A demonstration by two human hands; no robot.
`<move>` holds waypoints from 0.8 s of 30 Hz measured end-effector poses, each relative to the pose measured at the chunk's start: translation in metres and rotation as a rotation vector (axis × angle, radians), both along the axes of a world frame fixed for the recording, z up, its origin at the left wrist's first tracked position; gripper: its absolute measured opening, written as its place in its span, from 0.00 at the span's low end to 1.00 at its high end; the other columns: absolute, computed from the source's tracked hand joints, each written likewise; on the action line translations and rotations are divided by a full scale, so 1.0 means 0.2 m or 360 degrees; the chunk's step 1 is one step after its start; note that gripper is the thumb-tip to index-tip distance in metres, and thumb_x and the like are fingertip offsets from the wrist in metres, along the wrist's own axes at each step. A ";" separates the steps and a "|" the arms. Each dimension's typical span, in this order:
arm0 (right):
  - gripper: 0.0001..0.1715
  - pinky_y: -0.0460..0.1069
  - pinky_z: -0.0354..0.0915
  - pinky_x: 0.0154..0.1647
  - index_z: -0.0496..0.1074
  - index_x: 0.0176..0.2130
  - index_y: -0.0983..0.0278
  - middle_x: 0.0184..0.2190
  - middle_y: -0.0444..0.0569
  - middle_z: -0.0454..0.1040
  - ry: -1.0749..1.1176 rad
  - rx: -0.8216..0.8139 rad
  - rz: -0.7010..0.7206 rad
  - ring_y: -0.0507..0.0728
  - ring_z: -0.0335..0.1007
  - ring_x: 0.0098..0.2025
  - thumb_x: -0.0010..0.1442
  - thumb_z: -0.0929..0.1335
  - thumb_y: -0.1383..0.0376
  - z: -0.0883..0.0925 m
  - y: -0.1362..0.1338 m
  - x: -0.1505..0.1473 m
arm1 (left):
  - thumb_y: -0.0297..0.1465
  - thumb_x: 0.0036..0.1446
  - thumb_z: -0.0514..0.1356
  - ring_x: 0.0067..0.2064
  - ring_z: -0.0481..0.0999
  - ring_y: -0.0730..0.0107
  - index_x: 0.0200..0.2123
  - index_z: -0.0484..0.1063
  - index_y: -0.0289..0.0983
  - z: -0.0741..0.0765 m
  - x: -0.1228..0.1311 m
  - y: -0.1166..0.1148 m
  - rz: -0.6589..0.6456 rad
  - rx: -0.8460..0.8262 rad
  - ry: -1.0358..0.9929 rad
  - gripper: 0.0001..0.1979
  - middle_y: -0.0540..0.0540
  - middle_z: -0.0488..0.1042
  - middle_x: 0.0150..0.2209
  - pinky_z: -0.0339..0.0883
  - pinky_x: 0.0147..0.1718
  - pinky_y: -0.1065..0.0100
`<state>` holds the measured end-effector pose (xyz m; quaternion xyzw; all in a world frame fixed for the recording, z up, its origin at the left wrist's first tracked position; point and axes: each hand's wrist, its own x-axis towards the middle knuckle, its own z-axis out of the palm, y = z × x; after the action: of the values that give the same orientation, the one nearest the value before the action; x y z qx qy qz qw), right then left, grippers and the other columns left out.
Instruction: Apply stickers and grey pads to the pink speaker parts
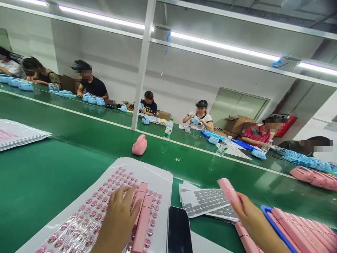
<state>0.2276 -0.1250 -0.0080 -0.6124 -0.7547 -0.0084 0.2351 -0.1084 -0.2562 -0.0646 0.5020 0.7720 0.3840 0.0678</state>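
My left hand (118, 212) rests over the sticker sheet (160, 177), its thumb and fingers closed around a long pink plastic bar (142, 190). A second pink bar (144, 219) lies beside it on the sheet. Rows of round pink stickers (95, 194) cover the sheet, partly under clear film. At the right, my right hand (247, 214) grips another pink bar (228, 190), raised and tilted above the table. Below that hand lies a loose pink bar (246, 237), partly hidden by the wrist.
A blue tray (276, 228) of pink bars is at right. A black phone (179, 230) and grey label sheets (204, 202) lie between my hands. Ahead stand a pink case (139, 144) and a bottle (169, 129). Several people work across the green table (79, 154).
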 end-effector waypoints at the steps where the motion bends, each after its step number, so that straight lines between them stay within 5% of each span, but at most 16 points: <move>1: 0.21 0.47 0.65 0.23 0.65 0.46 0.61 0.30 0.49 0.74 0.0311 -0.0353 0.0232 0.56 0.71 0.27 0.61 0.54 0.54 0.03 -0.04 -0.12 | 0.40 0.58 0.48 0.55 0.59 0.54 0.50 0.68 0.36 0.02 0.02 -0.01 -0.0079 0.0150 -0.0237 0.22 0.39 0.65 0.50 0.53 0.54 0.54; 3: 0.22 0.46 0.64 0.21 0.61 0.48 0.60 0.33 0.48 0.72 0.0898 -0.0890 0.0694 0.55 0.69 0.27 0.61 0.55 0.51 0.08 -0.15 -0.40 | 0.43 0.56 0.53 0.56 0.61 0.59 0.49 0.69 0.40 0.05 0.07 -0.02 -0.0281 0.0331 -0.0879 0.21 0.43 0.66 0.53 0.54 0.56 0.60; 5: 0.19 0.45 0.61 0.20 0.62 0.45 0.60 0.30 0.45 0.70 0.1083 -0.1208 0.1049 0.51 0.66 0.23 0.59 0.59 0.52 0.10 -0.26 -0.68 | 0.46 0.52 0.58 0.53 0.67 0.60 0.52 0.65 0.40 0.07 0.11 -0.02 -0.0411 0.0387 -0.1566 0.27 0.43 0.68 0.53 0.60 0.52 0.63; 9: 0.13 0.45 0.62 0.27 0.69 0.33 0.62 0.27 0.43 0.72 0.0832 -0.0951 0.1350 0.52 0.69 0.28 0.61 0.60 0.58 0.08 -0.29 -1.12 | 0.45 0.50 0.60 0.45 0.74 0.57 0.57 0.55 0.41 0.07 0.10 0.00 -0.0320 0.0642 -0.2478 0.34 0.41 0.74 0.46 0.70 0.39 0.63; 13: 0.10 0.46 0.63 0.33 0.67 0.39 0.65 0.31 0.46 0.75 0.0668 -0.0754 0.1163 0.52 0.70 0.32 0.60 0.59 0.71 -0.01 -0.07 -1.38 | 0.41 0.57 0.55 0.47 0.72 0.63 0.51 0.62 0.44 0.05 0.01 0.02 0.0179 0.0922 -0.2385 0.19 0.46 0.74 0.44 0.70 0.40 0.68; 17: 0.20 0.48 0.66 0.34 0.63 0.48 0.69 0.35 0.49 0.75 0.0549 -0.0783 0.1040 0.54 0.71 0.35 0.54 0.65 0.77 -0.17 0.12 -1.57 | 0.45 0.55 0.54 0.45 0.73 0.63 0.44 0.65 0.46 -0.01 -0.04 0.05 0.0662 0.1044 -0.2330 0.16 0.48 0.73 0.42 0.69 0.41 0.65; 24: 0.15 0.55 0.68 0.41 0.66 0.47 0.66 0.39 0.47 0.72 0.0371 -0.0725 0.0974 0.55 0.71 0.38 0.60 0.66 0.65 -0.31 0.16 -1.73 | 0.49 0.51 0.56 0.43 0.73 0.64 0.40 0.68 0.44 -0.03 -0.04 0.06 0.0717 0.1048 -0.2285 0.18 0.49 0.73 0.37 0.66 0.43 0.62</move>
<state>-0.1178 -0.0930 -0.0699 -0.3925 -0.8532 0.2991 0.1689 -0.1157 -0.2451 -0.0707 -0.0389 0.4707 0.8229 0.3158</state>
